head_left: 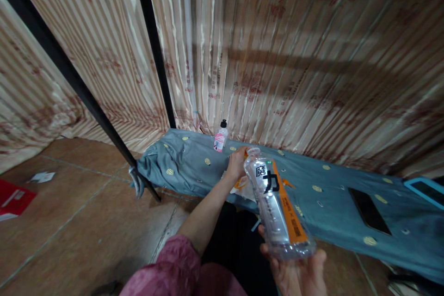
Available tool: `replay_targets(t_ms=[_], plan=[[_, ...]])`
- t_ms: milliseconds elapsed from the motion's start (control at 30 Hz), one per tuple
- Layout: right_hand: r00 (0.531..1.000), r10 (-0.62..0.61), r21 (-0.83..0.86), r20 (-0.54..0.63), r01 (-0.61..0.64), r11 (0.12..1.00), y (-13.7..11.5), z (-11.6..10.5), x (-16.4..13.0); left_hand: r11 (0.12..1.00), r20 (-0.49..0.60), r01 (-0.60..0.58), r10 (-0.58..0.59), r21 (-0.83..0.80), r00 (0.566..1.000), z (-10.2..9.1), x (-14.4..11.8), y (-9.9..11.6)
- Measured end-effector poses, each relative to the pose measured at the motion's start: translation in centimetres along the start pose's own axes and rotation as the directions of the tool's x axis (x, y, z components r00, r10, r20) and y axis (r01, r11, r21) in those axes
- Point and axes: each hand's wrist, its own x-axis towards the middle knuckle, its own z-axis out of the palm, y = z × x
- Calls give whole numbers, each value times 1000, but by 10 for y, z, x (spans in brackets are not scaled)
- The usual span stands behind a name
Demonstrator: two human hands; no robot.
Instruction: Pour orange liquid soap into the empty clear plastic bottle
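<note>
right hand (pixel 301 272) cut off by frame bottom, fingers cupped under clear bottle (pixel 277 203), tilted over bed's (pixel 333 185) front edge | left hand (pixel 237 163) closed on half-hidden orange-white wrapper (pixel 243 187) there

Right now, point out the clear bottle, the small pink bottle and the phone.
clear bottle (pixel 277 208), head view, on its orange and white label.
small pink bottle (pixel 220 138), head view, on its pink label below the black cap.
phone (pixel 369 210), head view, middle of its dark screen.
</note>
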Motion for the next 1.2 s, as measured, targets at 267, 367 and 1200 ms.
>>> replay_targets(t_ms=[267,367,1200], plan=[[1000,-8,-2,-3,8,1000,1,-5,1,1000,-12,-6,5,-24,1000,0,-1,1],[1000,-14,-2,-9,14,1000,1,-5,1,1000,-7,-2,2,-25,1000,-1,-1,1],[1000,5,-9,9,-5,1000,1,-2,1,1000,-9,-9,9,-10,1000,-2,0,2]])
